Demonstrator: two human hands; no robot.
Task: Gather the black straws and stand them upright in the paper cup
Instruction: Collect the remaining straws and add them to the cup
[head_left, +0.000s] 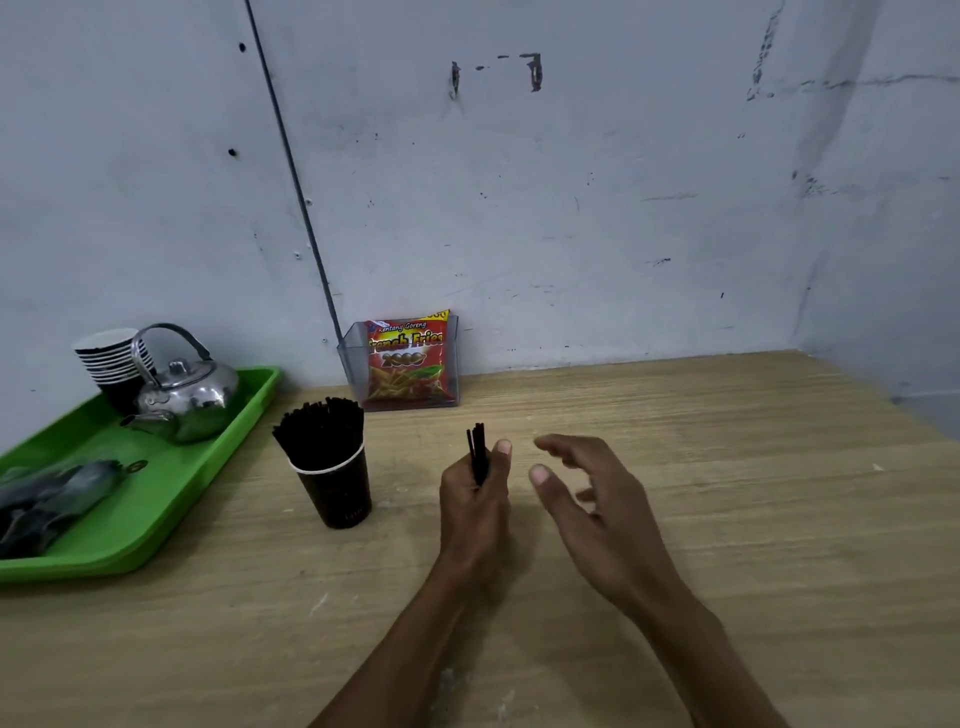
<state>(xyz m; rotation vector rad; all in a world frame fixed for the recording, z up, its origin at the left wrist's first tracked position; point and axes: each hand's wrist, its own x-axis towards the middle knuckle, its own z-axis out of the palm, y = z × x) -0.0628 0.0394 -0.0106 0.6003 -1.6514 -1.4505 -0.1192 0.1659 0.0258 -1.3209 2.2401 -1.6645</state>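
Left hand (475, 499): fist round a few straws (478, 457), held upright just right of the cup (337, 486), already packed. Right hand (582, 483): fingers spread, empty. Advice: level the ends, lower into a gap near the rim.

I see black straws (321, 432) in a black paper cup (340, 491) with a white rim, on my pale wood-grain table (727, 519). The tray (171, 499) is bright green; its kettle (187, 397) gleams silver beside black, white-rimmed stacked cups (111, 358). The snack packet (408, 364) is red with yellow lettering, against a scuffed grey-white wall (571, 182).
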